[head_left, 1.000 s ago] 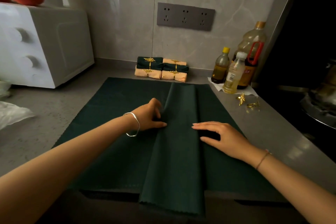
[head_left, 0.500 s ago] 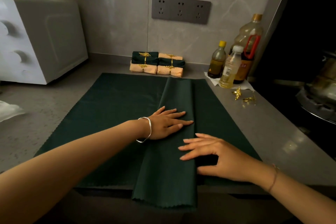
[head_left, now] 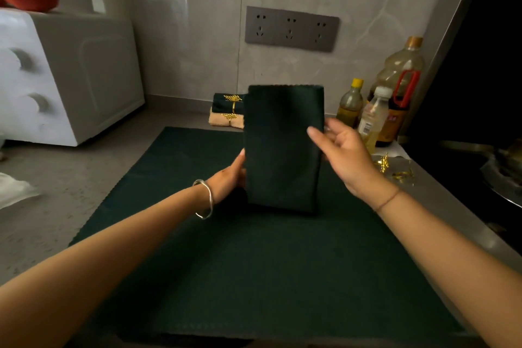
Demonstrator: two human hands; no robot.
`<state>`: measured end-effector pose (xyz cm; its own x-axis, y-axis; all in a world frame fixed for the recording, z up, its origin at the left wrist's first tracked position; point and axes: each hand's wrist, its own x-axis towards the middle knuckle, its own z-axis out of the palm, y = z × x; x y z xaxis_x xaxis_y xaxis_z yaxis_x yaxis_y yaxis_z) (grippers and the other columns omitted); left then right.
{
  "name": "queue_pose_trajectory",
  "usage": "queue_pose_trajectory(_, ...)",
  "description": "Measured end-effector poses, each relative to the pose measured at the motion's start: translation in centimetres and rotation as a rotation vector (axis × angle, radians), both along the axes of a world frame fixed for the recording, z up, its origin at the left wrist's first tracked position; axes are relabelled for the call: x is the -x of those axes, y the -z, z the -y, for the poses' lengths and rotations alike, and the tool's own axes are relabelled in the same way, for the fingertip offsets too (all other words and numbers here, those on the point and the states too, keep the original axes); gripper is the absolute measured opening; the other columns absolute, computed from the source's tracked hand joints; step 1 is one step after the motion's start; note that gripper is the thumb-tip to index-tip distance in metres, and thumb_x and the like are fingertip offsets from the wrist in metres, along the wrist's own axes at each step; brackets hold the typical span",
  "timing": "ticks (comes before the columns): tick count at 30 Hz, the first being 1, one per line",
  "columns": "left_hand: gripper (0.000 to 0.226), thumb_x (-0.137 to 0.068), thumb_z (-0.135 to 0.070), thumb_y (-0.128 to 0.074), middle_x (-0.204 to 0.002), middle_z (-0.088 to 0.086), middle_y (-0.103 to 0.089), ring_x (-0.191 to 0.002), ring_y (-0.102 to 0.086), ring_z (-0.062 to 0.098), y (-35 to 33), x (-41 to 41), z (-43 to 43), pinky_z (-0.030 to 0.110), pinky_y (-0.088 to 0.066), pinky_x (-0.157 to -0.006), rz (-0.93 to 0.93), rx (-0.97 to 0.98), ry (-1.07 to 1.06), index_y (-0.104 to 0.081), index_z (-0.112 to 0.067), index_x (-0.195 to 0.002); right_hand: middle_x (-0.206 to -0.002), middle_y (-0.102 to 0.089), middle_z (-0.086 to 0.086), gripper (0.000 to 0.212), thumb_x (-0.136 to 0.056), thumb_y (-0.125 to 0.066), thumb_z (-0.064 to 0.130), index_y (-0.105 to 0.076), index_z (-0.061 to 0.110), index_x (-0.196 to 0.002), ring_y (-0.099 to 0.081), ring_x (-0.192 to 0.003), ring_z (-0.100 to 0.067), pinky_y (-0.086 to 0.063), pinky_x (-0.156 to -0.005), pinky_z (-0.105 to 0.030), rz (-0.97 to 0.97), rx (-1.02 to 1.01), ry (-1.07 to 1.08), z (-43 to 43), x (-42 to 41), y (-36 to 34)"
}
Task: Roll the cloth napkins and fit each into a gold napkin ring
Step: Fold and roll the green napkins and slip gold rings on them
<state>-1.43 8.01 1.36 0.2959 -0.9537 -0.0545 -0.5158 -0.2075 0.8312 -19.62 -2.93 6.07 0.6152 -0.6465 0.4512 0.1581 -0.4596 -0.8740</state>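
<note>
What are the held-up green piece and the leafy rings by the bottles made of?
Green napkin: looks like matte woven cloth; it folds flat, with a zigzag-cut top edge. Napkin rings: probably gold-finished metal; they glint, though too small to be sure.

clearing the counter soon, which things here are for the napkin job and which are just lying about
Job: folded green napkin, held by left hand and right hand; spread green cloth; loose gold rings; finished ringed napkins.
Lying about: oil bottles; white appliance; socket panel.
</note>
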Motion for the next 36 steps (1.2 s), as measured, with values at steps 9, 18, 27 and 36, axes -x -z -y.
queue_pose_trajectory(9,0.045,-0.087,-0.061,-0.041,-0.078,-0.005,-0.059,-0.074,-0.054,0.009,1.4,-1.8,1.9,0.027,-0.044,-0.076,0.036,-0.136,0.004,-0.062,-0.022,-0.079,-0.12,-0.06,-0.005,0.033,-0.098,-0.046,0.011,-0.051,0.007,-0.13,-0.059,-0.106,-0.018,-0.051,-0.087,-0.028,-0.132,-0.306,0.239,10.2,-5.7,4.5)
queue_pose_trajectory(18,0.02,-0.091,-0.034,-0.056,-0.077,-0.006,-0.058,-0.073,-0.053,0.005,1.0,-1.5,4.0,0.022,-0.041,-0.073,0.114,-0.211,-0.045,-0.066,-0.018,-0.084,-0.124,-0.059,-0.015,0.036,-0.093,-0.056,0.012,-0.053,0.001,-0.127,-0.057,-0.111,-0.032,-0.047,-0.092,-0.037,-0.462,-0.369,0.389,12.9,-7.9,7.0)
queue_pose_trajectory(27,0.024,-0.088,-0.032,-0.061,-0.082,-0.002,-0.061,-0.075,-0.055,0.008,0.7,-0.3,3.6,0.021,-0.04,-0.065,-0.084,-0.121,-0.184,-0.069,-0.01,-0.096,-0.114,-0.064,-0.004,0.038,-0.084,-0.064,0.036,-0.058,0.016,-0.115,-0.058,-0.109,-0.021,-0.044,-0.093,-0.033,-0.632,-0.575,0.012,8.3,-1.4,3.3)
queue_pose_trajectory(36,0.022,-0.088,-0.032,-0.06,-0.084,0.0,-0.062,-0.078,-0.057,0.01,1.1,1.5,2.0,0.024,-0.041,-0.075,-0.097,-0.166,-0.135,-0.068,-0.012,-0.091,-0.089,-0.068,0.007,0.021,-0.09,-0.057,0.035,-0.067,0.019,-0.099,-0.056,-0.076,-0.006,-0.04,-0.067,-0.019,-0.612,-0.317,0.101,2.4,3.7,5.8)
